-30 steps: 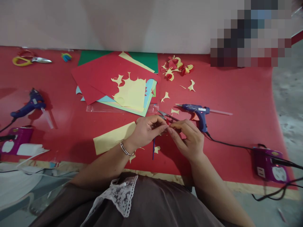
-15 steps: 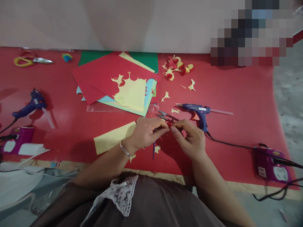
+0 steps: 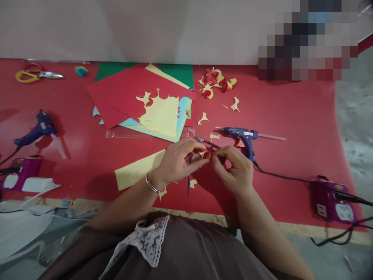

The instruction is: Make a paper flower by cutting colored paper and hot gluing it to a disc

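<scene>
A small red paper piece [image 3: 207,154] with a yellowish patch is between my two hands, above the red tabletop. My right hand [image 3: 235,170] pinches its right side between thumb and forefinger. On the other side, my left hand [image 3: 180,158] has its thumb and forefinger spread apart, with the thumb tip at the paper's lower edge. Just beyond the fingers lie thread snips [image 3: 207,142], partly covered by my hands. A thin blue stick [image 3: 189,186] shows below my left thumb. Beside my right hand rests a blue glue gun [image 3: 240,134] with a clear glue stick.
Coloured paper sheets [image 3: 113,95] are stacked at the back, and a yellow strip [image 3: 136,169] lies by my left wrist. Cut red and yellow pieces [image 3: 215,79] form a pile. Another glue gun [image 3: 40,126], scissors [image 3: 37,76] and purple power boxes [image 3: 332,202] stand further out.
My left forefinger has lifted away from the thumb, opening a gap. More of the red paper piece shows. My right hand has hardly moved.
</scene>
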### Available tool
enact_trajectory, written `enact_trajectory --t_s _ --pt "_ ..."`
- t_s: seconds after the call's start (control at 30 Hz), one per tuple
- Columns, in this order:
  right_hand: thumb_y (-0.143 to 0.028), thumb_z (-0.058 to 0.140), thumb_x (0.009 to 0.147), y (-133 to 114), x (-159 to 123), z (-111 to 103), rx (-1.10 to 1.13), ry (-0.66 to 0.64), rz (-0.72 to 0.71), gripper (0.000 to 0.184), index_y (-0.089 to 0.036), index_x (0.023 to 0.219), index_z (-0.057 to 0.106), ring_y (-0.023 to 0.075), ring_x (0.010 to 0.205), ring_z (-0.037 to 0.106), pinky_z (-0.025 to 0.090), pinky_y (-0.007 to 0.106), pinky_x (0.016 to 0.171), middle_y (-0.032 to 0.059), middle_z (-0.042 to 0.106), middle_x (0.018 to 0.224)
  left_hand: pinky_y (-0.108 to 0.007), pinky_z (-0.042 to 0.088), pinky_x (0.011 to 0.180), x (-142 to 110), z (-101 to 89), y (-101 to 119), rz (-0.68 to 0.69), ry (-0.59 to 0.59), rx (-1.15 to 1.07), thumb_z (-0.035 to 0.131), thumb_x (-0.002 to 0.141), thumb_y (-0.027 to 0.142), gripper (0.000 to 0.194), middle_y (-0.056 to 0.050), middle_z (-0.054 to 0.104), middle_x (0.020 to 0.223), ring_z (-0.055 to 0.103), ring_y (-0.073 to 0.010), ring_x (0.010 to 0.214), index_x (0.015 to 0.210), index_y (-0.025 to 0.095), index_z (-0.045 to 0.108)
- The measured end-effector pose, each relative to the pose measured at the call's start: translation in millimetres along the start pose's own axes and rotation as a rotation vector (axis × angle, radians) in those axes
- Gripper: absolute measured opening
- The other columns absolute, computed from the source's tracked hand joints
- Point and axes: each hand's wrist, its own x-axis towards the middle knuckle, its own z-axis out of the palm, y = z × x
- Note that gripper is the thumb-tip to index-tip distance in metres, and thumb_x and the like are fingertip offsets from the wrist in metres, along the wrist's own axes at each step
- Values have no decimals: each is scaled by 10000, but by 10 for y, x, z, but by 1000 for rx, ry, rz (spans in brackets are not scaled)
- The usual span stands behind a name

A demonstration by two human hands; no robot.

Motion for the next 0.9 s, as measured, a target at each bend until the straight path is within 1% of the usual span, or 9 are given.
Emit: enact_trajectory --t_s 0.07,0.1,0.2,0.3,0.4,0.6,0.77,0.9 --pt "-157 657 968 0 3 -3 -14 -3 -12 150 -231 839 640 140 626 591 485 294 586 -1 662 739 -277 614 791 5 -20 5 -55 -32 -47 790 1009 379 282 -63 772 1045 739 -165 921 1219 207 712" --pt "-158 653 969 1 4 -2 -19 -5 -17 148 -233 842 640 140 624 590 488 295 583 0 664 739 -266 617 774 6 -27 6 -83 -52 -74 795 1004 370 289 -62 765 1051 737 -159 909 1231 210 716" --pt "-160 644 971 12 3 6 -23 -20 -31 142 -238 853 637 155 646 616 510 307 592 9 673 748 -256 635 764 6 -31 11 -172 -98 -156 802 991 356 272 -60 749 1054 738 -145 867 1208 206 732" --pt "-147 644 976 25 -2 15 -25 -38 -66 134 -238 879 633 171 693 650 528 313 601 24 695 782 -254 646 750 17 -14 27 -261 -116 -233 804 984 410 281 -64 743 1059 750 -140 838 1164 202 750" --pt "-148 654 976 29 -5 22 -46 -57 -106 127 -242 895 624 176 694 650 528 317 587 30 709 803 -244 640 747 29 20 43 -316 -87 -294 807 976 450 308 -63 751 1055 757 -139 846 1151 203 753" --pt "-140 668 997 15 5 37 -68 -67 -156 131 -240 928 618 182 706 656 532 315 594 38 730 825 -283 649 804 -12 105 8 -391 -18 -422 791 987 403 414 -78 745 1081 749 -156 883 1326 211 653" --pt "-140 674 999 10 -1 47 -65 -64 -170 129 -236 936 616 186 712 656 528 314 607 43 736 838 -302 647 846 -42 159 -21 -404 20 -492 809 979 383 508 -75 718 1103 738 -162 909 1402 225 576" --pt "-158 669 1003 15 -15 54 -81 -58 -165 112 -237 930 635 192 716 662 521 324 622 43 741 835 -299 644 858 -38 171 -9 -394 42 -513 814 970 359 534 -68 705 1112 737 -158 927 1412 232 542"
